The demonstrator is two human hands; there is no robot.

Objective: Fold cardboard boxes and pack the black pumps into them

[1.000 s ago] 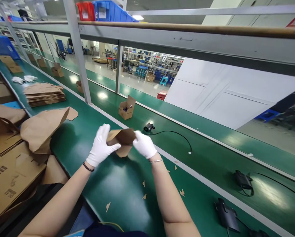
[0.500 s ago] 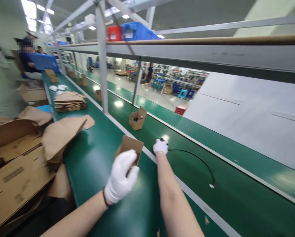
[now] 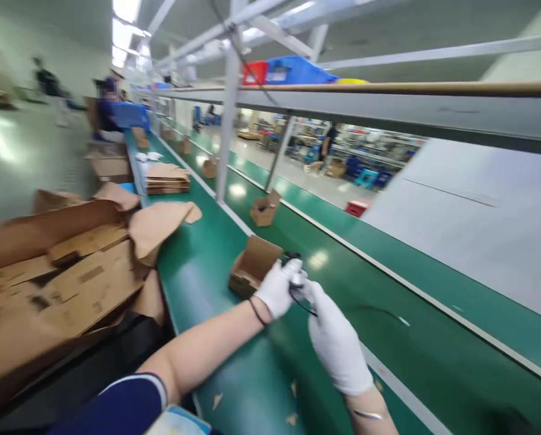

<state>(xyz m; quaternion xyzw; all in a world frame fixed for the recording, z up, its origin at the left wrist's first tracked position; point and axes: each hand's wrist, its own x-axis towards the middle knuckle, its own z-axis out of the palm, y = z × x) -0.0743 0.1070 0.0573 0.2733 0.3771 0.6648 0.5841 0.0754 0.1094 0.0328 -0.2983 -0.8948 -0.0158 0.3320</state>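
My left hand (image 3: 279, 290), in a white glove, is closed around a small black device (image 3: 291, 257) over the edge between the near green surface and the belt. My right hand (image 3: 336, 335), also gloved, meets it from the right, its fingers pinched on the device's thin black cable (image 3: 303, 306). The cable trails off to the right and ends in a white plug (image 3: 404, 321). Just left of my left hand stands an open cardboard box (image 3: 264, 258) with its lid raised. The exact kind of device is hidden by the fingers.
Another open box (image 3: 264, 211) stands farther up the green belt (image 3: 388, 290). Flattened cartons lie in a stack (image 3: 167, 180) on the near surface. A big carton (image 3: 84, 278) with brown paper is at the left. A metal post (image 3: 229, 121) and shelf rise ahead; a person (image 3: 107, 112) sits far off.
My right hand has brought the black device back from the belt toward me. My left hand has left the open box and taken hold of the device. The view has turned left.
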